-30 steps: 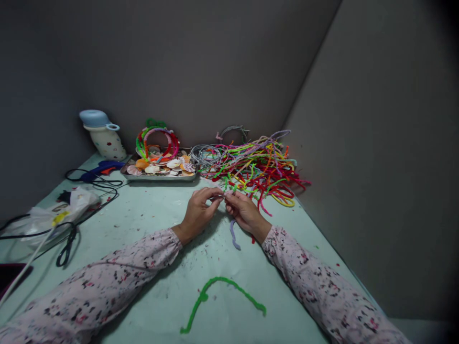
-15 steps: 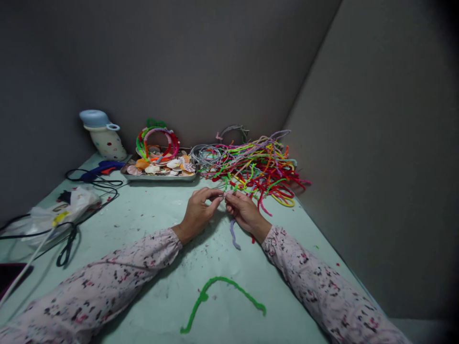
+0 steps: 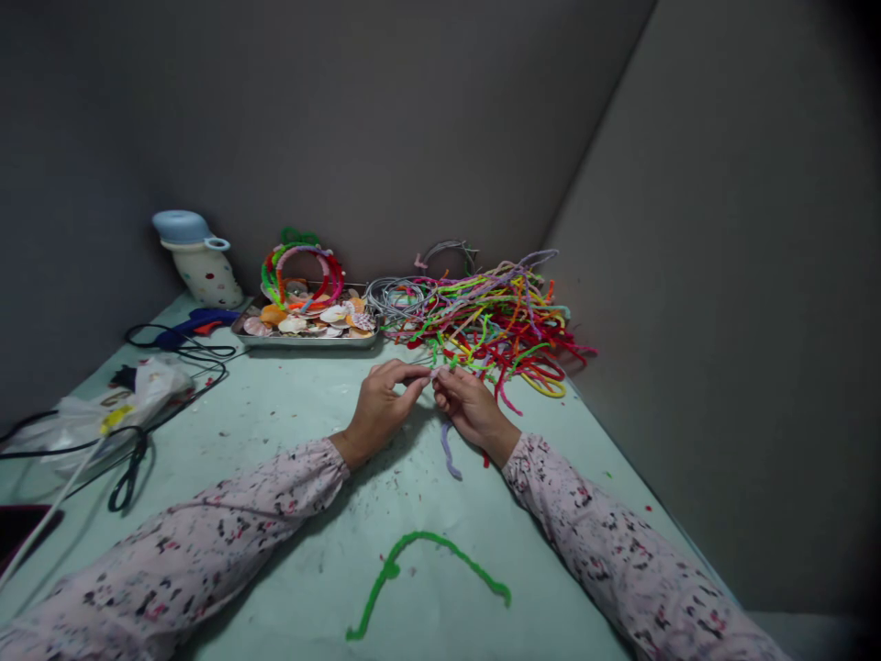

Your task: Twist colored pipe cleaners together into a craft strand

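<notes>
Fingertip to fingertip at the middle of the table, both my hands pinch a small pale pink piece (image 3: 436,373) that looks like pipe cleaner. My left hand (image 3: 386,404) has thumb and forefinger closed on its left side. My right hand (image 3: 473,408) grips it from the right, other fingers curled in. Below the right hand shows a lilac pipe cleaner (image 3: 450,452); whether it joins the held piece is hidden. A bent green pipe cleaner (image 3: 419,534) with a small knot lies nearer me. Just beyond the hands spreads a tangled heap of coloured pipe cleaners (image 3: 509,312).
A metal tray (image 3: 309,341) of seashells holds several pipe-cleaner rings (image 3: 303,266). Beside it sits a coil of grey wire (image 3: 399,298). On the left are a bottle (image 3: 199,262), a blue tool (image 3: 196,326), black cables (image 3: 130,477) and a plastic bag (image 3: 138,395). Grey walls stand behind and right.
My fingers have shifted very slightly around the pale pink piece. Everything else stays where it was.
</notes>
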`<state>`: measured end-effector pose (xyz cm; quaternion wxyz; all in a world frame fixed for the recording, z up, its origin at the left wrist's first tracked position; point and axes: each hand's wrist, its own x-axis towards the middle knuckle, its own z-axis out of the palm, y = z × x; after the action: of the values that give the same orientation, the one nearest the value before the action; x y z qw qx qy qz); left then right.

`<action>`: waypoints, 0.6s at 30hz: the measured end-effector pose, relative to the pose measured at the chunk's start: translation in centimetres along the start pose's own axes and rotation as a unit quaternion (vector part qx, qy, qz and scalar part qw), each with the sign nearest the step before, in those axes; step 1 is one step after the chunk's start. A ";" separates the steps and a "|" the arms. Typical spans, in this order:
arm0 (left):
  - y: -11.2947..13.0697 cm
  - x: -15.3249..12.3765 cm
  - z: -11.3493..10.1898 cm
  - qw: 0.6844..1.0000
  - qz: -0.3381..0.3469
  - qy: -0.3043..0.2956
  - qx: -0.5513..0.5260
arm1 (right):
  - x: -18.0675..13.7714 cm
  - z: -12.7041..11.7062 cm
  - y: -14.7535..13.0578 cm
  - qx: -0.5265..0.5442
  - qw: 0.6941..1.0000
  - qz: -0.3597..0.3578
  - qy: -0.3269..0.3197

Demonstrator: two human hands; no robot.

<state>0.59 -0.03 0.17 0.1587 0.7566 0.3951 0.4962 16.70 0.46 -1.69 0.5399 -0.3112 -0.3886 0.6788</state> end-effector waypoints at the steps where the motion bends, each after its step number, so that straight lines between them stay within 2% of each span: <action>1: 0.0 0.0 0.0 1.000 0.000 0.001 -0.001 | 0.0 0.0 0.0 0.001 1.000 -0.001 -0.001; 9: 0.1 -0.1 0.0 1.000 -0.004 0.007 -0.009 | -0.1 0.2 -0.1 0.000 1.000 -0.003 0.000; 13: 0.2 -0.2 0.0 1.000 -0.007 0.030 0.003 | -0.2 0.3 -0.2 -0.001 1.000 -0.004 -0.002; 18: 0.3 -0.1 -0.1 0.998 0.028 0.030 0.037 | -0.3 0.3 -0.4 0.002 1.000 0.001 -0.011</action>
<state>0.64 -0.34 0.31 0.1041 0.7577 0.3964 0.5079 16.69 0.11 -1.18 0.5355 -0.3027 -0.3926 0.6838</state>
